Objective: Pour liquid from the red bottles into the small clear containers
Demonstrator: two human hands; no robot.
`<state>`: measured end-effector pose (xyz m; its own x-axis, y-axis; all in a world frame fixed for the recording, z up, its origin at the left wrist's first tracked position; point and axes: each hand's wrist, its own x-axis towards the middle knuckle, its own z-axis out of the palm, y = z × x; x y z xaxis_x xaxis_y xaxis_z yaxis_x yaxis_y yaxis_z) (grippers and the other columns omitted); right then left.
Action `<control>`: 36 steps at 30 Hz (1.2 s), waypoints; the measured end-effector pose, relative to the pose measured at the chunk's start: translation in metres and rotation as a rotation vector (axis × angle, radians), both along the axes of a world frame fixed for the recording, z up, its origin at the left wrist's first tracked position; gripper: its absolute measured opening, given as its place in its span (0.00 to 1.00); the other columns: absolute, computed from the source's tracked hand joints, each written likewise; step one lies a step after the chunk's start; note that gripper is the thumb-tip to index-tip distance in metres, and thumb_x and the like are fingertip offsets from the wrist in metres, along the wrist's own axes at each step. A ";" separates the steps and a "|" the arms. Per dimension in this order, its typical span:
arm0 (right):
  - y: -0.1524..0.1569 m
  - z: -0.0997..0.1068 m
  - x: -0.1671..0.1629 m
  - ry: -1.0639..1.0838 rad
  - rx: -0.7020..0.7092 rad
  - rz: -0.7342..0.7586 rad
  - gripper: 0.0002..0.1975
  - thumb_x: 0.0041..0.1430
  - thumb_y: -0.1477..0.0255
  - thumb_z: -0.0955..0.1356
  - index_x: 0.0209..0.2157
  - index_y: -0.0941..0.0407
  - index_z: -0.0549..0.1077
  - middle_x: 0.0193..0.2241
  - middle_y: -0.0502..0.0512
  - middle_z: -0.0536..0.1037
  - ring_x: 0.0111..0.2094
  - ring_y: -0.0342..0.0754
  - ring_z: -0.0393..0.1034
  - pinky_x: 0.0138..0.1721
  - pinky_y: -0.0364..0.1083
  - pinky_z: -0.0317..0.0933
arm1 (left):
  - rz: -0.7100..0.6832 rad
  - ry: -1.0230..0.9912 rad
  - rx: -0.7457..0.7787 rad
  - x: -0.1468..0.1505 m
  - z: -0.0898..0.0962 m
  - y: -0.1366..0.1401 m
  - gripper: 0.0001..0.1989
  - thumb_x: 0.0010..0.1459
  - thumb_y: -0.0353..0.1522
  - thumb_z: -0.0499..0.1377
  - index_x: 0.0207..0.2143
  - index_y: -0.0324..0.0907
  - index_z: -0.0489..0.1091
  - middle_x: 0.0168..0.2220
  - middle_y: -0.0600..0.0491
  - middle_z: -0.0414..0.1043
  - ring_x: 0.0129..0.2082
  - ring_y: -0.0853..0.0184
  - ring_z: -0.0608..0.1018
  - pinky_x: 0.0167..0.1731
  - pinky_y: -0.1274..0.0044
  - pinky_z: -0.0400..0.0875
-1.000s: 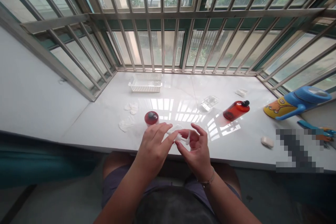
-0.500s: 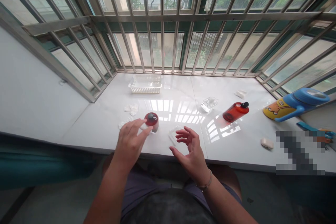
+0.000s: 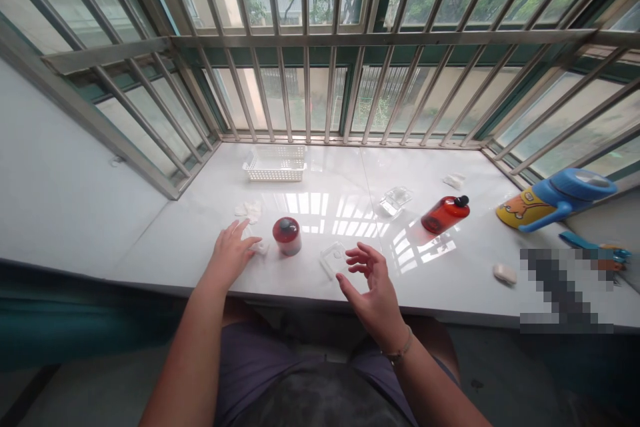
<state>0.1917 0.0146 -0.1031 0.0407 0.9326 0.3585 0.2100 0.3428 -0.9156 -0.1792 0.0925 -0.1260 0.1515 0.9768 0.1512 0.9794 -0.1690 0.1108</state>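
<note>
Hovering near clear tray [image 3: 330,263], right hand [image 3: 373,287] spread wide; left hand [image 3: 231,259] at white scrap [image 3: 259,249], grip unclear.

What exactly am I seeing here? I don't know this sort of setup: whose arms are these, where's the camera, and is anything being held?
There is no robot here, just someone's own two bare hands, seen by a camera worn on the head that looks forward and down. On the white ledge are a red bottle, another red bottle farther right, a white basket at the back and a blue-and-yellow flask. The left hand is at a crumpled white piece; whether it grips it, I can't tell. The right hand is open, holding nothing, near a clear plastic piece.
</note>
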 end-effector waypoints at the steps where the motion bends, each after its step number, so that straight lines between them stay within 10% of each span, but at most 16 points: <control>1: 0.000 0.000 0.002 -0.031 0.004 -0.002 0.30 0.68 0.69 0.73 0.67 0.47 0.62 0.55 0.60 0.76 0.52 0.56 0.75 0.49 0.58 0.76 | 0.001 -0.024 -0.015 0.001 0.001 0.000 0.19 0.63 0.28 0.63 0.55 0.51 0.81 0.75 0.45 0.61 0.76 0.39 0.58 0.72 0.43 0.54; 6: 0.007 -0.007 0.012 -0.279 0.080 -0.063 0.18 0.71 0.67 0.70 0.60 0.49 0.70 0.54 0.61 0.76 0.55 0.59 0.73 0.55 0.61 0.73 | -0.066 -0.371 0.033 0.032 0.021 -0.005 0.26 0.68 0.42 0.61 0.66 0.45 0.71 0.75 0.42 0.60 0.78 0.44 0.54 0.74 0.48 0.57; 12: 0.023 -0.034 0.007 -0.468 0.091 -0.031 0.34 0.70 0.62 0.72 0.71 0.52 0.59 0.66 0.67 0.70 0.68 0.65 0.65 0.68 0.69 0.64 | -0.070 -0.819 0.010 0.101 0.045 0.002 0.31 0.73 0.46 0.57 0.73 0.48 0.61 0.75 0.46 0.60 0.78 0.52 0.58 0.75 0.56 0.56; 18: 0.031 -0.049 -0.002 -0.518 0.119 0.021 0.34 0.74 0.68 0.67 0.75 0.52 0.52 0.68 0.67 0.69 0.69 0.62 0.66 0.69 0.66 0.66 | -0.113 -0.955 0.008 0.131 0.037 0.008 0.21 0.74 0.43 0.56 0.64 0.48 0.71 0.65 0.46 0.74 0.66 0.55 0.75 0.69 0.60 0.67; 36: 0.037 -0.058 0.048 -0.623 0.117 -0.145 0.36 0.74 0.64 0.67 0.76 0.53 0.51 0.68 0.68 0.68 0.69 0.64 0.66 0.68 0.67 0.66 | -0.245 -1.103 -0.056 0.164 0.031 -0.015 0.11 0.73 0.40 0.59 0.52 0.46 0.73 0.61 0.44 0.76 0.62 0.55 0.77 0.64 0.62 0.70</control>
<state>0.2401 0.0520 -0.1615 -0.0851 0.8865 0.4548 0.7415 0.3612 -0.5654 -0.0149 0.0772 -0.0948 0.1504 0.9489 0.2773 0.2830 -0.3101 0.9076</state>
